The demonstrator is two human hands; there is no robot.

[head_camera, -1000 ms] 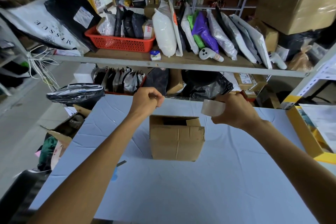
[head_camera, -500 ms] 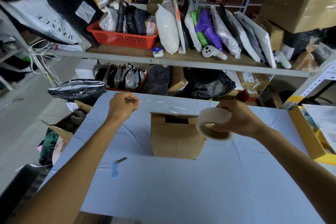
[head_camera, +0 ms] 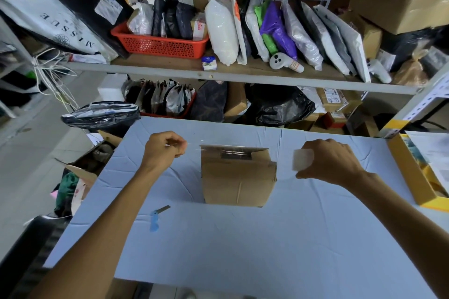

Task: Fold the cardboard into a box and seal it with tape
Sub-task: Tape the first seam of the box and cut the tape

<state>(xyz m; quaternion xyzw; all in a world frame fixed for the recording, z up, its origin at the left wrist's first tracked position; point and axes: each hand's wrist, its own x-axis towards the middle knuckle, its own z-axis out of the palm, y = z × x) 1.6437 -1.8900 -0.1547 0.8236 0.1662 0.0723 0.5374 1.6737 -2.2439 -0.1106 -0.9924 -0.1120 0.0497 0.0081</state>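
Cardboard box is set upright near the middle of the tabletop, between the two hands; its top flaps are folded in but a dark gap is left at the far side. The left hand is closed in a pinching grip on the free end of a clear tape strip, held just left of the box's top edge; the strip is stretched across above the box top, though its far run is hard to trace against the cardboard. The right hand is closed in a grip around the tape roll, which is blurred and held to the right of the box, apart from it. A small blue-handled cutter is laid on the tabletop, nearer than the left hand and well apart from the box. A yellow tray is seen at the right edge; a shelf of parcels and a red basket are seen beyond.
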